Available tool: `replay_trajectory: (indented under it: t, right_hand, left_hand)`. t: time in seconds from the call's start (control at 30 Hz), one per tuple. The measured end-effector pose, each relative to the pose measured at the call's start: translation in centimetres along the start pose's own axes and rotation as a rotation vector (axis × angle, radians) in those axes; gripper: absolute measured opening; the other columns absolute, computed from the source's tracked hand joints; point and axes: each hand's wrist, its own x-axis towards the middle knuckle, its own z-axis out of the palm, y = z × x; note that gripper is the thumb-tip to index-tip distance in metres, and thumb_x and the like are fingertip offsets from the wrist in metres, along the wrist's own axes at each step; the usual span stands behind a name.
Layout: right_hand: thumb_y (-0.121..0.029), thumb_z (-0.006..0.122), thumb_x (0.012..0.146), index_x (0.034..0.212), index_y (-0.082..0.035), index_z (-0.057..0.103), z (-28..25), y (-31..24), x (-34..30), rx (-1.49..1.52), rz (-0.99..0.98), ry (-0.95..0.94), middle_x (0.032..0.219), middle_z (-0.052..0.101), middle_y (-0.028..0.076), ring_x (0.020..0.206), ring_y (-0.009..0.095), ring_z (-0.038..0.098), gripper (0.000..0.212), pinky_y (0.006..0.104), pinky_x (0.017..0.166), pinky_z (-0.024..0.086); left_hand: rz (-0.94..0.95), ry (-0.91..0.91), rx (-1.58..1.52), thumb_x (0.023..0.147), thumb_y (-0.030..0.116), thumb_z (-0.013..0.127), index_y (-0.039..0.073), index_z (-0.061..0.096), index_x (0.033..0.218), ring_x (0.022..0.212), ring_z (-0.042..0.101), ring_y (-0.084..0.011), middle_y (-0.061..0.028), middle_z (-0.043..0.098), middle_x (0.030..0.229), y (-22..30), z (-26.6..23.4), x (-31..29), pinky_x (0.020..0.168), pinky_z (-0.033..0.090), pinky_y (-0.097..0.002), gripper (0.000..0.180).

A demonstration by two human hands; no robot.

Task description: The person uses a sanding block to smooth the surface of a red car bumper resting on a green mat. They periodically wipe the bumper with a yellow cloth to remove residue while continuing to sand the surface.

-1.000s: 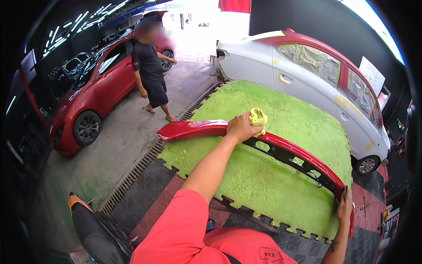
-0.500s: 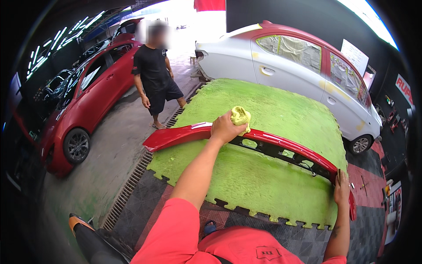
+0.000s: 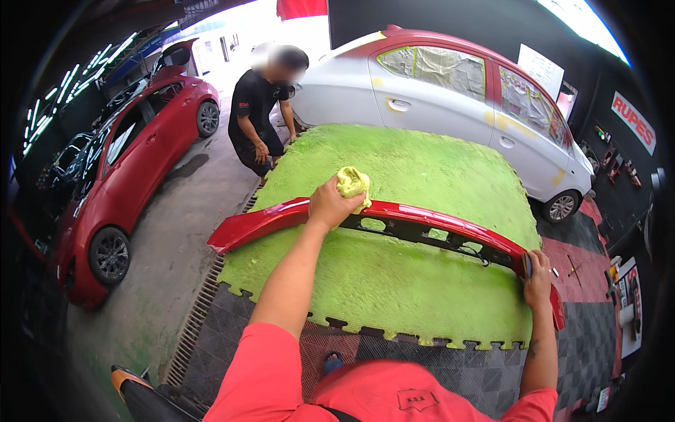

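A long, curved, glossy red car body panel (image 3: 415, 214) lies across a table topped with green foam matting (image 3: 394, 288). Its near side shows a dark inner face with several cut-outs. My left hand (image 3: 329, 206) is closed around a bunched yellow-green cloth (image 3: 353, 183), held at the panel's upper edge left of its middle. At the panel's right end, my right hand (image 3: 538, 281) has its fingers curled over a small dark-and-tan block (image 3: 527, 265) against the red surface. Part of that block is hidden by the fingers.
A co-worker in black (image 3: 254, 112) bends beside the table's far left corner. One red car (image 3: 151, 148) stands at left; a white-grey car with masked windows (image 3: 450, 116) stands behind the table. A floor grate (image 3: 200, 309) runs along the left side.
My view has shifted, so the panel and hands sit further left in it. My right hand has slid up the panel's right end slightly. The co-worker has bent over closer to the table.
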Motion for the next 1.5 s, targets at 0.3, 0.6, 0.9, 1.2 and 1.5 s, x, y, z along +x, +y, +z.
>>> replay_trajectory:
  t: [0.3,0.6,0.9,1.2,1.5]
  right_hand:
    - [0.005,0.058,0.086,0.124,0.0,0.069,2.6,-5.1,1.8,-0.013,0.205,0.094,0.117,0.068,0.022,0.115,0.046,0.064,0.04,0.0559,0.102,0.051]
    - [-0.001,0.068,0.078,0.127,-0.004,0.071,3.2,-14.2,5.6,0.146,0.034,0.067,0.122,0.069,0.019,0.121,0.042,0.064,0.049,0.0515,0.108,0.052]
    - [-0.002,0.062,0.093,0.117,0.001,0.073,2.2,-0.9,1.6,0.023,0.236,0.057,0.115,0.069,0.021,0.114,0.044,0.065,0.027,0.0525,0.1,0.052]
    - [0.003,0.06,0.081,0.123,-0.002,0.073,4.9,-17.2,7.0,0.193,0.053,0.139,0.12,0.069,0.021,0.118,0.041,0.064,0.045,0.0523,0.106,0.052]
    - [-0.002,0.06,0.095,0.116,0.001,0.074,2.8,-3.4,2.2,0.011,0.315,0.086,0.113,0.069,0.022,0.113,0.044,0.065,0.025,0.054,0.1,0.051]
  left_hand:
    - [-0.014,0.014,-0.014,0.081,0.049,0.092,0.006,0.078,0.118,0.102,0.079,-0.0377,-0.0184,0.082,0.109,0.8,0.0,-0.4,0.091,0.061,-0.0477,0.059]
    - [-0.026,0.008,-0.013,0.081,0.051,0.092,0.002,0.076,0.119,0.102,0.079,-0.0362,-0.0198,0.082,0.11,0.9,-0.6,-0.7,0.091,0.061,-0.0467,0.063]
    - [-0.014,-0.01,-0.027,0.08,0.052,0.092,0.006,0.078,0.118,0.102,0.079,-0.0383,-0.0186,0.082,0.107,0.6,0.2,-0.2,0.089,0.062,-0.0479,0.061]
    - [0.002,-0.011,0.01,0.081,0.053,0.089,0.01,0.076,0.123,0.103,0.079,-0.0382,-0.0166,0.082,0.109,0.4,-0.7,-0.3,0.089,0.062,-0.0492,0.062]
    - [0.02,-0.016,-0.047,0.08,0.051,0.092,0.008,0.077,0.123,0.103,0.079,-0.0376,-0.0171,0.082,0.11,0.8,0.1,-0.4,0.09,0.062,-0.0479,0.062]
